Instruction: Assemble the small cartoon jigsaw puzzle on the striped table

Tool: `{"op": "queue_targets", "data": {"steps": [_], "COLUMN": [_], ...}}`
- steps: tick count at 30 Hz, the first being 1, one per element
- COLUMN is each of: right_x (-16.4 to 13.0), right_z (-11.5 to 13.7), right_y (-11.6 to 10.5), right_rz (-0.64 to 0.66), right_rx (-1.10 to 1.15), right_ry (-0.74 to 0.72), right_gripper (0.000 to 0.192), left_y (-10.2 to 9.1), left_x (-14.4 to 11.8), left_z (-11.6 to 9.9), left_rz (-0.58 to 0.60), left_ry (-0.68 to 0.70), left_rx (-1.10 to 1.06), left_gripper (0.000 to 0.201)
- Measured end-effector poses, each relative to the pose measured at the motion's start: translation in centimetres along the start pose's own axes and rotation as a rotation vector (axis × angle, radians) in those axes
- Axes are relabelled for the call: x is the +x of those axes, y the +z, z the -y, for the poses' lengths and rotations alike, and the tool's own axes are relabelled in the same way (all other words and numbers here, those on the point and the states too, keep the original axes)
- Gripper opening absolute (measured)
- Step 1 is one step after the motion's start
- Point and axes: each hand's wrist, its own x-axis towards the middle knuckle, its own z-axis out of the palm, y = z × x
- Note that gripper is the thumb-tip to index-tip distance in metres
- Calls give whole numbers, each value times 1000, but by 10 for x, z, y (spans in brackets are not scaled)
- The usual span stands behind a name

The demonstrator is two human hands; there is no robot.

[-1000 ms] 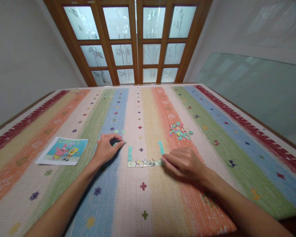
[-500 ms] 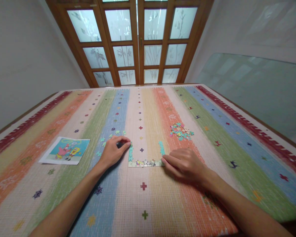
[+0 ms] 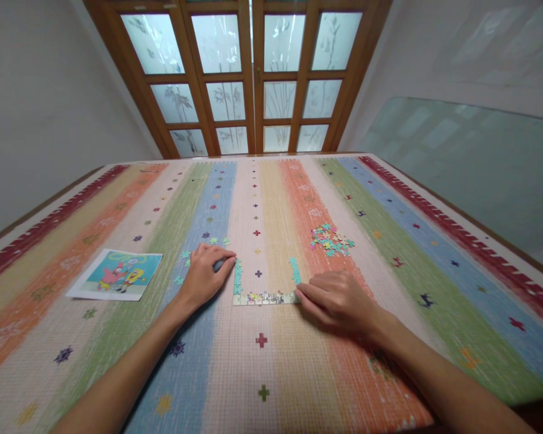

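Observation:
A partly joined jigsaw border (image 3: 266,299) lies on the striped cloth in a U shape, with a pale bottom row and turquoise sides. My left hand (image 3: 206,269) is closed in a pinch at the top end of the left side, its fingertips on a puzzle piece (image 3: 238,264) there. At the lower right corner, the closed fingers of my right hand (image 3: 337,299) grip the border's edge; they hide that corner. Loose turquoise pieces (image 3: 213,240) lie just beyond and beside my left hand, some partly covered by it.
A heap of mixed puzzle pieces (image 3: 331,240) lies beyond my right hand. To the left is a printed cartoon picture (image 3: 120,275) on white paper. The striped tablecloth (image 3: 294,374) covers the table; wooden glazed doors (image 3: 253,78) stand behind its far edge.
The view has shifted very slightly. Both hands stay at the same places on the border, and the pieces look unmoved.

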Motion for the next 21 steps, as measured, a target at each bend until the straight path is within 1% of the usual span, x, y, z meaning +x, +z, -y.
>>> {"op": "queue_targets", "data": {"steps": [6,9,14,21], "right_x": [-2,-2,-2,-3], "right_z": [-3,-3,-4,-3], "right_y": [3,3,3,3], "right_rz": [-17,-16,-14,3], "right_rx": [-11,-14,-20,-17], "right_ry": [-13,-13,-9,-10], "right_gripper": [37,37,37,36], "left_y": [-6,-6,-3,-3], "left_x": [-10,-14,-17,-18], "left_z": [0,1,4,5], "left_rz": [9,7,-5,3], "left_ry": [208,282,365,405], "left_rx": [66,90,112,135], "left_gripper": [20,20,22,22]}}
